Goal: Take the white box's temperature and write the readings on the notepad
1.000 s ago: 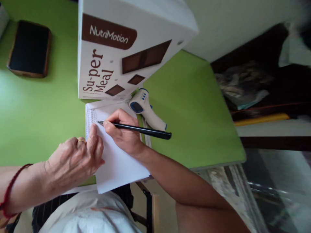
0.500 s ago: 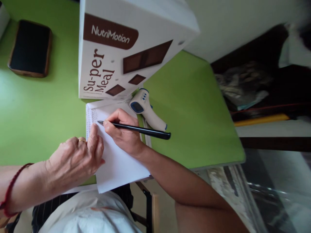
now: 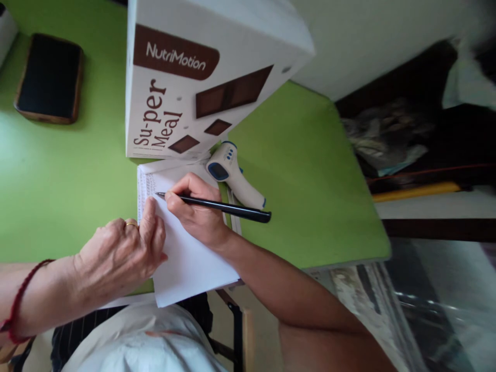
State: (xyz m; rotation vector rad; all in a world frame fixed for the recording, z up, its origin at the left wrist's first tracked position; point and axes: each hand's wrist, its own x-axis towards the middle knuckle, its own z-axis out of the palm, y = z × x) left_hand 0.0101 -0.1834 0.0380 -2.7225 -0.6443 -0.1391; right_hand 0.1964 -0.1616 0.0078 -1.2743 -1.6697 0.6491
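Note:
My right hand (image 3: 197,209) is closed around a black pen (image 3: 232,208), its tip touching a white sheet of paper (image 3: 186,274). Small rows of handwriting run along the sheet's left and upper part. My left hand (image 3: 124,248) lies across the paper's left edge, holding nothing. Its index finger stretches to the writing beside the pen tip, while the other fingers bend. A white and blue infrared thermometer (image 3: 236,175) lies just beyond my right hand. Behind the paper stands a white box (image 3: 174,103) printed "NutriMotion Su-per Meal".
The green table (image 3: 310,181) ends at a rounded corner on the right. A black object with a brown rim (image 3: 49,77) lies at the upper left. Beyond the table's right side are a yellow bar (image 3: 418,191) and crumpled plastic (image 3: 380,139).
Hands, pen and paper look almost the same as before. The view has shifted very slightly.

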